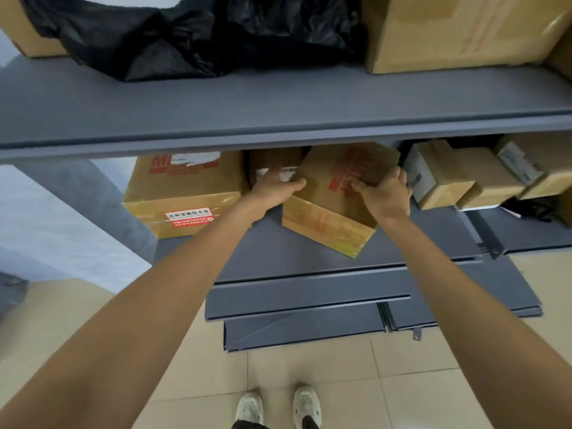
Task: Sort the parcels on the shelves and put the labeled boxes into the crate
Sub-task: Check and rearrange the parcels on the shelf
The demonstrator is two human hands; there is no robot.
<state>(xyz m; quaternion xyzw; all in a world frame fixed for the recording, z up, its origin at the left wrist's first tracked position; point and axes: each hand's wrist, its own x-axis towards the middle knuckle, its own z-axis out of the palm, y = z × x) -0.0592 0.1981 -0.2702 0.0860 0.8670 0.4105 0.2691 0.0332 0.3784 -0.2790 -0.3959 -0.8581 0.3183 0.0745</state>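
Observation:
A taped cardboard box with red print (331,205) sits turned at an angle on the lower grey shelf (309,261). My left hand (272,190) grips its left edge, thumb on top. On the box's right side, my right hand (383,193) holds the top edge, its fingers curled over. A bigger box bearing a red and white label (185,193) stands just left of it. Behind my left hand, another box with a white label (275,165) is partly hidden. No crate is in view.
Several small labeled parcels (458,178) crowd the right of the lower shelf. The upper shelf (278,119) carries a black plastic bag (201,35) and a large carton (458,32). Loose grey shelf panels (309,311) lie on the tiled floor by my feet.

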